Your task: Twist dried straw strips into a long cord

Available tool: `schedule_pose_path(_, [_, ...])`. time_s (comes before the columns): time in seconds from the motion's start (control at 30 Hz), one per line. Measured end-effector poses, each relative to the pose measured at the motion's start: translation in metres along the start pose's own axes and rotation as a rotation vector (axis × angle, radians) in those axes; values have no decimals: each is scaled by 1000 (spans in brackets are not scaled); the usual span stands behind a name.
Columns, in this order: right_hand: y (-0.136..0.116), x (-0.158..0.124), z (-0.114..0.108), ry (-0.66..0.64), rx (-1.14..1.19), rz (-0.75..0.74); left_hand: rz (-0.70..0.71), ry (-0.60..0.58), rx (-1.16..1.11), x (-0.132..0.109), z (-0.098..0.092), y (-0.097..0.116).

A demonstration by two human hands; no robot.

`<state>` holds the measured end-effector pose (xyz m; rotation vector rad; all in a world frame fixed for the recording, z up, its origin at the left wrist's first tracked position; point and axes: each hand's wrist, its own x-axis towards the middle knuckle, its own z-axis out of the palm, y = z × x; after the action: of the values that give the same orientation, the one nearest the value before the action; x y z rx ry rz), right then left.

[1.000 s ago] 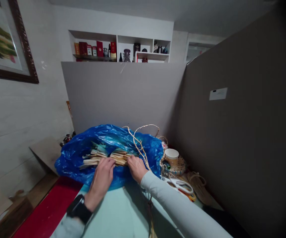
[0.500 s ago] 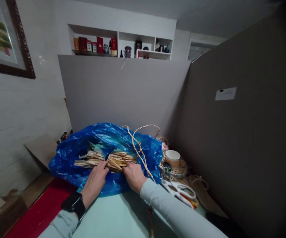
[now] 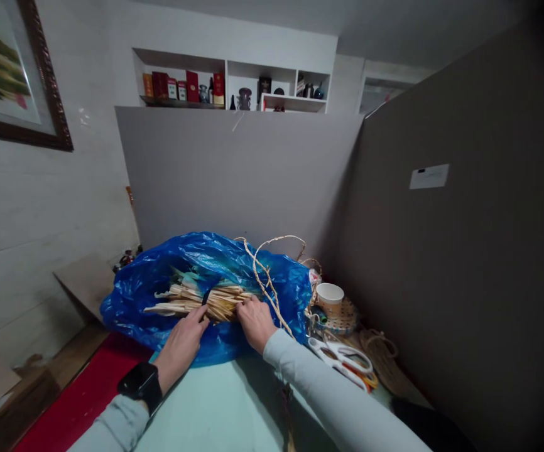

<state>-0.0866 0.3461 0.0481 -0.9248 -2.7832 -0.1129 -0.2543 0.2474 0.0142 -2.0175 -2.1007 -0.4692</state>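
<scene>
A bundle of dry, straw-coloured strips (image 3: 222, 302) lies in an opened blue plastic bag (image 3: 135, 295), with a dark band around its middle. My left hand (image 3: 188, 336) touches the bundle's near edge beside the band, fingertips closed on the strips. At the bundle's right part, my right hand (image 3: 255, 321) has its fingers bent round the strips. A twisted straw cord (image 3: 268, 282) loops over the right side of the bag, just beyond my right hand.
A paper cup (image 3: 330, 295) stands by a woven basket (image 3: 346, 317) on the right. Nearer are white-handled scissors (image 3: 338, 361) and a coil of rope (image 3: 380, 358). Grey partitions (image 3: 244, 169) rise behind and to the right. The pale green table top (image 3: 210, 408) shows in front.
My right hand has shifted slightly up along the bundle. The view has moved a little, and my left hand stays at the band.
</scene>
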Motion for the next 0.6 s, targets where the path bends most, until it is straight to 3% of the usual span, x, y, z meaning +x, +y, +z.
schedule_pose_path(0.2, [-9, 6, -5, -24, -22, -9, -30, -6, 50, 5, -3, 5])
schedule_pose_path(0.37, [-6, -1, -5, -25, -42, 3, -102, 14, 109, 14, -8, 12])
schedule_pose_path(0.6, [-1, -10, 2, -53, -29, -12, -93, -32, 152, 22, -13, 13])
